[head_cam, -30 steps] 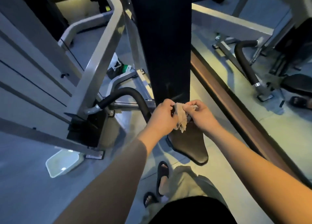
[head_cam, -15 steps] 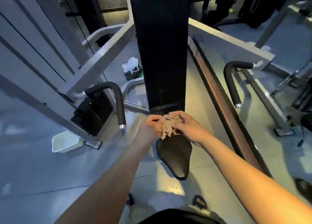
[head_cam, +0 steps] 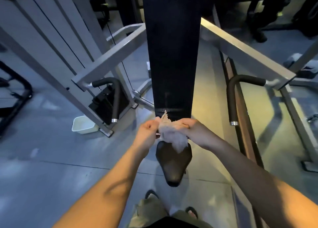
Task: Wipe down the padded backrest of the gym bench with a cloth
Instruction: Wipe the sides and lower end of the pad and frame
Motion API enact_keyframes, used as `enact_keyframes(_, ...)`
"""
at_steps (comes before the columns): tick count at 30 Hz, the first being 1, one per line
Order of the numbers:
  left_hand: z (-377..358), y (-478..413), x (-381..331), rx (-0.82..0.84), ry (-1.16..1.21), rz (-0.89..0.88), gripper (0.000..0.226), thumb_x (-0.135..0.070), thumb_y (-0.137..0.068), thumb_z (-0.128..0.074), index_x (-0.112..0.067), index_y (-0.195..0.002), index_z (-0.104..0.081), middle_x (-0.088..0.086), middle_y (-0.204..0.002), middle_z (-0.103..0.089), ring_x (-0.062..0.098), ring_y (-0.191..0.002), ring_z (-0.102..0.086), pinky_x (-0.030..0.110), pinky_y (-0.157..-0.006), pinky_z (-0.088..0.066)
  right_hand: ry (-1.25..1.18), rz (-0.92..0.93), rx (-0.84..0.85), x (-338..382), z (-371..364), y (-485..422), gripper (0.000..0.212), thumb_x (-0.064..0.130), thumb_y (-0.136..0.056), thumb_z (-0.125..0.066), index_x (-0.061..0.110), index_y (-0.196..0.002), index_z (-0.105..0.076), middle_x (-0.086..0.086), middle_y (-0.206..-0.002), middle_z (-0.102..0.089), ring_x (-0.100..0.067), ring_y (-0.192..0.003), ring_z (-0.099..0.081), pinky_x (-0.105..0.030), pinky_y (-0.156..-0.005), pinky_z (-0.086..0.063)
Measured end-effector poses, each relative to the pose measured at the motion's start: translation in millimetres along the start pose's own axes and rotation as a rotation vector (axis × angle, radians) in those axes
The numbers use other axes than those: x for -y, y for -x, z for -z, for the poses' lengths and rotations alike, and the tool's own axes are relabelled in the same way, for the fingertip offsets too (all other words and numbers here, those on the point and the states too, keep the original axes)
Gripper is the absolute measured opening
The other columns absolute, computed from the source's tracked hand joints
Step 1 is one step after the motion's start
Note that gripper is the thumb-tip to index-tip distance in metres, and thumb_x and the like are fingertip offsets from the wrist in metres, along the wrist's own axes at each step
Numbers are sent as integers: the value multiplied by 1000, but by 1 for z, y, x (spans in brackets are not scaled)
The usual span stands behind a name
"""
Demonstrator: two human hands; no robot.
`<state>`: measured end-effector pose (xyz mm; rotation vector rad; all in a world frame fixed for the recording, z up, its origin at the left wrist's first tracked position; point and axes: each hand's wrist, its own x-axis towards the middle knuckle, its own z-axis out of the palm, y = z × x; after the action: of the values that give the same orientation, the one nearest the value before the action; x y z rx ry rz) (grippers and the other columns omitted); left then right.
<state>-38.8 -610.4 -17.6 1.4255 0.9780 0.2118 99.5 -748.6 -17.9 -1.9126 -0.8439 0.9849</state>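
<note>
The long black padded backrest (head_cam: 172, 59) runs from the top of the view down to the middle. A small black seat pad (head_cam: 173, 162) lies just below it. A crumpled pale cloth (head_cam: 172, 136) hangs between my hands, right in front of the backrest's lower end. My left hand (head_cam: 148, 133) grips the cloth's left side with curled fingers. My right hand (head_cam: 192, 129) grips its right side. The cloth's lower part droops over the top of the seat pad.
Grey steel frame beams (head_cam: 110, 55) flank the backrest on both sides. Black foam handles stand left (head_cam: 115, 97) and right (head_cam: 232, 97). A pale plastic tub (head_cam: 84, 126) sits on the floor at left. My sandalled feet (head_cam: 191, 212) are below.
The camera view has pulled back and tilted, showing more of the backrest. Both hands stay together at its lower end, and the cloth is now spread out more between them.
</note>
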Motion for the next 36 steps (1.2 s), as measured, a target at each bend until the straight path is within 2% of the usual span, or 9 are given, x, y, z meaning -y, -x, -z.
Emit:
enact_keyframes(4, 7, -21, -13, -51, 148, 215, 56, -55, -107, -34, -13, -111, -71, 11, -105, -77, 30, -104, -72, 51, -95, -58, 48, -22, 82, 14, 1, -17, 15, 38, -102, -56, 32, -101, -69, 8, -100, -68, -7, -95, -63, -25, -85, -49)
enact_keyframes(8, 14, -48, -24, 110, 523, 390, 80, -69, -102, -25, -5, -123, -68, 21, -115, -74, 34, -107, -70, 57, -105, -50, -41, -65, 7, 29, -5, -50, 25, 37, -105, -51, 20, -105, -69, 4, -96, -69, -8, -86, -65, -22, -72, -48)
enact_keyframes(13, 30, -86, -20, 65, 364, 241, 40, -7, -103, -51, -7, -141, -39, 15, -87, -72, 27, -77, -72, 43, -86, -62, 14, -118, -187, 36, 2, -92, 4, 16, -97, -61, 19, -100, -60, -6, -92, -62, -20, -82, -61, -24, -57, -48)
enact_keyframes(16, 31, -97, -23, 128, 362, 164, 50, 4, -97, -57, -20, -139, -43, 18, -100, -72, 27, -90, -73, 35, -81, -62, 39, -145, -203, 44, 11, -107, 36, 8, -91, -64, 27, -117, -49, -12, -88, -65, -24, -77, -63, -37, -65, -56)
enact_keyframes(20, 36, -103, -22, 281, -16, -46, 31, -23, -96, -64, -20, -127, -64, -1, -98, -67, 14, -89, -65, 33, -86, -56, 36, -102, -54, 58, 21, -128, 47, 5, -95, -63, 26, -135, -51, -5, -82, -65, -22, -81, -64, -50, -86, -57)
enact_keyframes(23, 39, -107, -22, 218, -194, -166, 17, -26, -96, -61, -12, -96, -71, 3, -88, -59, 13, -79, -56, 36, -75, -47, 158, -44, 38, 67, 25, -143, 29, 9, -97, -62, 28, -118, -69, 3, -99, -71, -15, -95, -69, -36, -88, -59)
enact_keyframes(27, 46, -114, -29, 77, -86, -115, 19, -31, -98, -61, -13, -97, -67, 1, -87, -61, 10, -77, -57, 28, -71, -44, 387, 46, 109, 78, 33, -173, 17, 19, -100, -58, 26, -93, -71, 3, -77, -66, -9, -70, -62, -27, -68, -54)
enact_keyframes(32, 40, -133, -32, -77, 61, -167, 26, -44, -100, -55, -19, -101, -62, 7, -86, -64, 24, -78, -62, 49, -77, -54, 644, 286, 230, 73, 41, -225, 16, 39, -100, -58, 36, -85, -61, 13, -95, -53, -2, -89, -55, -11, -76, -40)
enact_keyframes(36, 16, -160, -28, -133, 58, -110, 37, -54, -91, -64, -22, -110, -61, 13, -100, -68, 33, -94, -67, 54, -81, -56, 681, 392, 355, 54, 50, -273, 18, 37, -101, -56, 38, -83, -55, 14, -94, -51, 0, -90, -53, -12, -77, -39)
